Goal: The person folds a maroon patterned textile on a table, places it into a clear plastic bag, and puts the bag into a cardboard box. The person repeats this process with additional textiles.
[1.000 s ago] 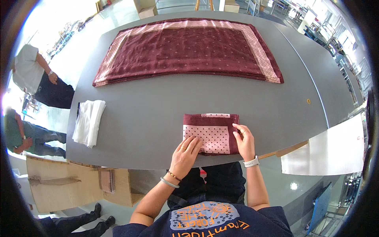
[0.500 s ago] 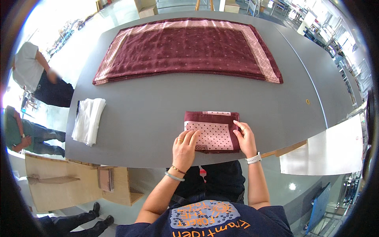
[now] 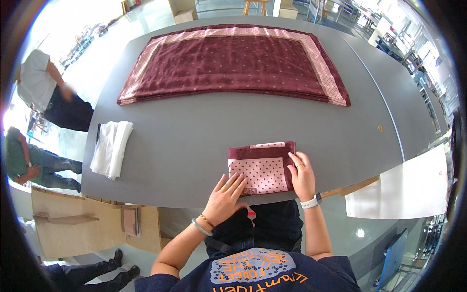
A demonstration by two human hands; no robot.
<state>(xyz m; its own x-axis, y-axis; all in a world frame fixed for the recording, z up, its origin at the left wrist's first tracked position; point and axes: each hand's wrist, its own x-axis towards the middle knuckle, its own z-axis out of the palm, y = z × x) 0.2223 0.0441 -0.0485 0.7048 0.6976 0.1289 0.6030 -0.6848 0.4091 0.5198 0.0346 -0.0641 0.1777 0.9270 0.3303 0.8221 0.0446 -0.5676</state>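
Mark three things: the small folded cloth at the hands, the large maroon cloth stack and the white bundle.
Small folded cloth (image 3: 264, 171): head view, on its pink dotted panel.
Large maroon cloth stack (image 3: 231, 64): head view, middle of its top.
White bundle (image 3: 111, 150): head view, middle of its upper surface.

Between the left grip (image 3: 224, 198) and right grip (image 3: 303, 180), the folded rectangular maroon-and-pink dotted cloth (image 3: 260, 168) looks smooth and softly matt. Ahead of both, the broad maroon cloth stack with pink borders (image 3: 228, 61) shows a faint sheen and fine wrinkles. Beneath, the wide grey bench (image 3: 189, 141) is smooth and matt. Well left of the left grip, the narrow white bundle (image 3: 112, 148) resembles thin, crinkled, slightly glossy plastic.
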